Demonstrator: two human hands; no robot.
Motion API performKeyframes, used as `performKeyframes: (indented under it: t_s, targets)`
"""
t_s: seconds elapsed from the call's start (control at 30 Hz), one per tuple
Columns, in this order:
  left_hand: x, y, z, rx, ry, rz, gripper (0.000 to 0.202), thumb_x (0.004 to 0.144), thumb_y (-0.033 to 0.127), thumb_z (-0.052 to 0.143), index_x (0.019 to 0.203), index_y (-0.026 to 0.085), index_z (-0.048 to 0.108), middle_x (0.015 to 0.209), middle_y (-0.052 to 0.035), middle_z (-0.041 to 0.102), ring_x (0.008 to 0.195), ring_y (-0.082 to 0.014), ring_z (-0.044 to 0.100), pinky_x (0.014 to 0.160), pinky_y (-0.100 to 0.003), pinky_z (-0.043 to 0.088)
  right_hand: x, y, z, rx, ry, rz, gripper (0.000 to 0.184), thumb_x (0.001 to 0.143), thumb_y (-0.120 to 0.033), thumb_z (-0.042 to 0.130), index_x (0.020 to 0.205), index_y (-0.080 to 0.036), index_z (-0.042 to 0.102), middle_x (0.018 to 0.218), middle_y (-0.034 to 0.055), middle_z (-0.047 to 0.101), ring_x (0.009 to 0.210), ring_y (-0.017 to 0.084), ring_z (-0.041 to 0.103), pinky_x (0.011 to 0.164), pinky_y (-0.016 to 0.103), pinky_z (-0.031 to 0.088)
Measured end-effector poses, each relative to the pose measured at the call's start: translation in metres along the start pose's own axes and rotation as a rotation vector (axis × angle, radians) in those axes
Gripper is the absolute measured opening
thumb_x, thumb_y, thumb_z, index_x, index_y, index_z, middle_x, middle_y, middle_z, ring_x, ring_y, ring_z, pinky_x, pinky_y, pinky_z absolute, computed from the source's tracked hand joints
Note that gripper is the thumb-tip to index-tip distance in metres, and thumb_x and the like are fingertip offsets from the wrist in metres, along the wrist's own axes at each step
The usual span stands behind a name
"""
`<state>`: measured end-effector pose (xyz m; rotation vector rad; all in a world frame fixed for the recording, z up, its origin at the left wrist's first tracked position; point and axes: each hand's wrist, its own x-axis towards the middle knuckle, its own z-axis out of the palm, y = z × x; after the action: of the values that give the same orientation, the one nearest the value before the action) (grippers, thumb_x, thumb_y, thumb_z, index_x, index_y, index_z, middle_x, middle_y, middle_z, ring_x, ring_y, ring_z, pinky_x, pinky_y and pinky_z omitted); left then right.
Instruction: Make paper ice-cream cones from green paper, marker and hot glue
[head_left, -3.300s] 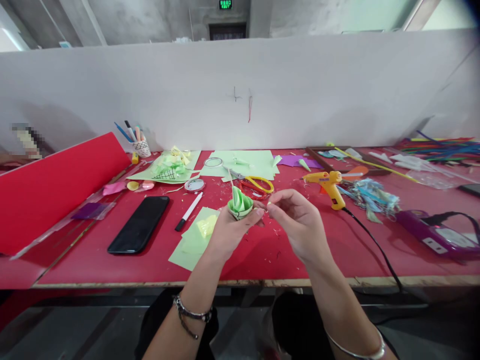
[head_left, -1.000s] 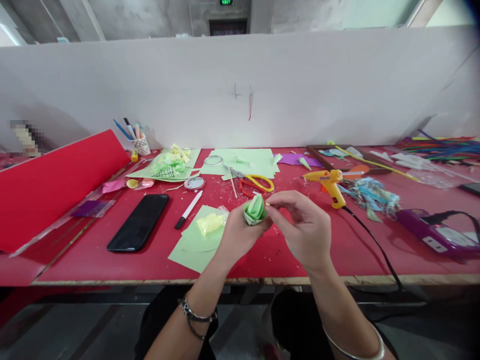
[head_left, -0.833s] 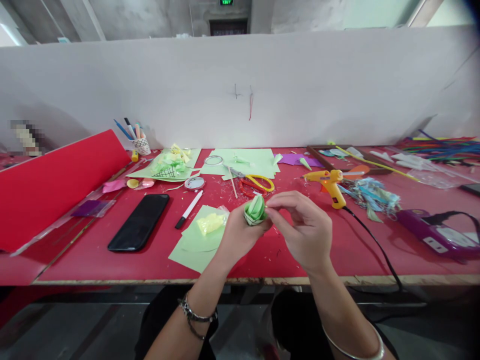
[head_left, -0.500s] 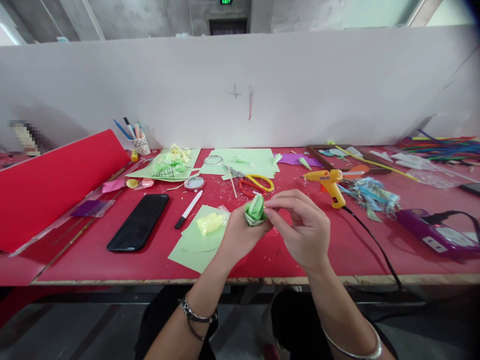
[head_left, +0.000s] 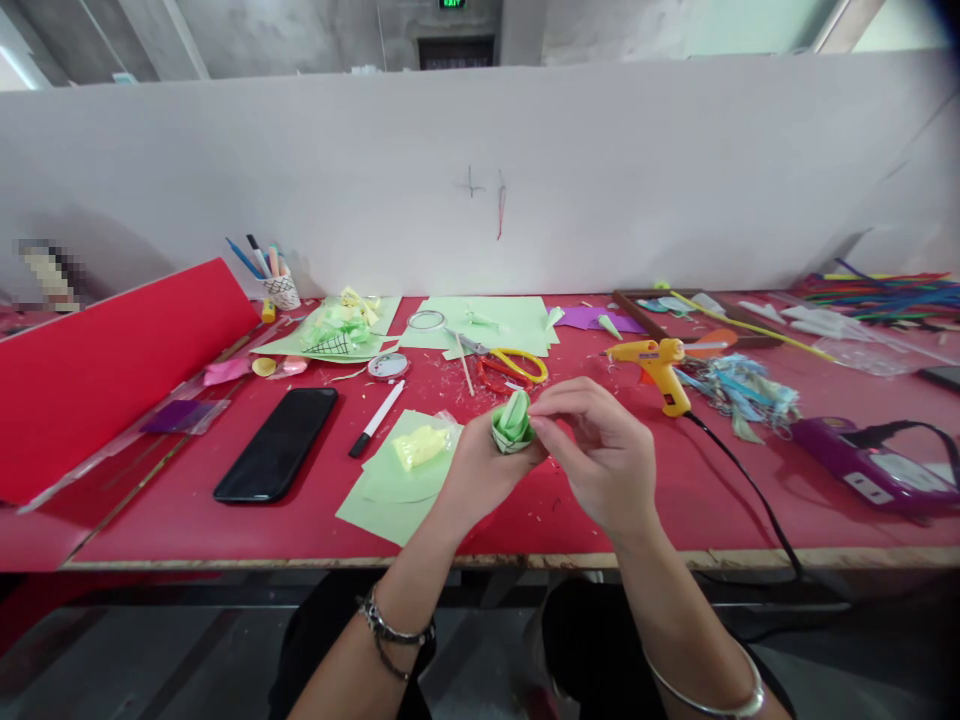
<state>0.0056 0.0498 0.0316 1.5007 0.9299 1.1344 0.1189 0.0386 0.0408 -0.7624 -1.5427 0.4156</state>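
A green paper flower (head_left: 513, 424) with layered, curled petals is held upright over the table, a lined pattern showing on its lower edge. My left hand (head_left: 486, 465) is closed around its base, which the fingers hide. At the flower's right side, my right hand (head_left: 596, 440) pinches a petal edge between thumb and forefinger. Just beyond the hands lie yellow-handled scissors (head_left: 525, 365). Left of them, green paper sheets (head_left: 397, 495) carry a bag of pale yellow material (head_left: 421, 447).
A black phone (head_left: 277, 445) and a white marker (head_left: 379, 418) lie to the left. On the right are a yellow glue gun (head_left: 660, 365) with a trailing cord, blue tassels (head_left: 746, 390) and a purple power strip (head_left: 870, 465). A white partition (head_left: 337, 170) stands behind.
Both hands hold nearly the same pose. The flower has shifted very slightly right, and my right hand has moved a touch left.
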Motion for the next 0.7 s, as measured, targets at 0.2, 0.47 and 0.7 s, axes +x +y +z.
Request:
performKeyframes:
  t_s: [0.2,0.47,0.7]
  targets:
    - [0.000,0.001,-0.001,-0.007,-0.023,-0.051,0.020,0.066,0.022,0.057,0.055,0.016,0.042,0.051,0.0067,0.035,0.049,-0.0056,0.031,0.048,-0.020,0.029,-0.001,0.004,0.000,0.156,0.001,0.076,0.012,0.077,-0.018,0.053,0.085,-0.023,0.060,0.079,0.0009,0.056,0.072,0.012,0.054,0.063,0.027,0.046]
    - [0.000,-0.002,-0.012,-0.304,-0.146,-0.153,0.021,0.062,0.029,0.067,0.074,0.015,0.056,0.061,0.0041,0.047,0.054,-0.0060,0.042,0.051,-0.021,0.032,0.003,0.006,-0.012,0.027,-0.088,0.146,0.016,0.081,-0.016,0.046,0.086,-0.022,0.061,0.086,0.0020,0.055,0.079,0.012,0.054,0.067,0.026,0.045]
    - [0.000,-0.008,-0.013,-0.544,-0.171,-0.180,0.034,0.055,0.037,0.073,0.070,0.015,0.052,0.059,0.0044,0.046,0.052,-0.0048,0.040,0.051,-0.020,0.032,0.005,0.004,-0.015,-0.087,-0.285,0.059,0.024,0.075,-0.015,0.055,0.097,-0.022,0.058,0.096,0.0044,0.051,0.090,0.015,0.051,0.077,0.030,0.045]
